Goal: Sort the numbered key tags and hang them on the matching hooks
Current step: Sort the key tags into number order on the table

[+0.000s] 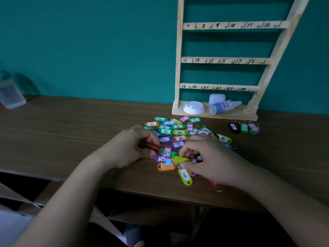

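Observation:
A heap of coloured numbered key tags lies on the brown table in front of a wooden hook rack marked 7 to 24. My left hand curls round a red tag at the heap's near left. My right hand pinches a yellow-green tag by its ring. A yellow-green tag numbered 6 lies just below that hand. Tags 1, 2 and 3 lie in a row apart, right of the heap.
On the rack's base rest a white lid, a white case and a spray bottle on its side. A clear plastic container stands at the far left. The table's near edge runs below my hands.

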`<act>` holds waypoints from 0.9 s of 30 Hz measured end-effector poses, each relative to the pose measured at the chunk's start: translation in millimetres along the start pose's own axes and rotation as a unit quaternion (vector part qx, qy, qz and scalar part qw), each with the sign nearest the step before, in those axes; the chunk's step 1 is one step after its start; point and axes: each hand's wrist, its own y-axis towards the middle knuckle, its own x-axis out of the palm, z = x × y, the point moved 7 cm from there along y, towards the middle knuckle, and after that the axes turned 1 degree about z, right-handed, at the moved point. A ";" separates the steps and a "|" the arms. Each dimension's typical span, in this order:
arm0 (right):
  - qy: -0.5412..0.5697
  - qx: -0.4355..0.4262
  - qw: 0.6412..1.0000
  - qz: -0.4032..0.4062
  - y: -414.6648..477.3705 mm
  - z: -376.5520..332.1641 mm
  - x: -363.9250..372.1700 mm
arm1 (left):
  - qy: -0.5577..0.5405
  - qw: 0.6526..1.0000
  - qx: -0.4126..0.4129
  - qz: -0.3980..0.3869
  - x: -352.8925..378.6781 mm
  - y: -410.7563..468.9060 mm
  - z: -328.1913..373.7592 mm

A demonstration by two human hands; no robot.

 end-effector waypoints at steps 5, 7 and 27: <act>0.006 0.003 1.000 0.005 2.7 0.6 1.2 | 0.001 1.000 -0.004 0.027 -11.8 -5.5 -2.5; 0.008 0.002 1.000 0.015 4.6 1.5 0.5 | -0.005 0.998 0.018 0.053 -12.7 -5.5 3.7; 0.009 0.078 0.994 0.071 11.0 15.8 -7.4 | 0.037 0.999 -0.013 0.031 -5.0 2.4 -5.5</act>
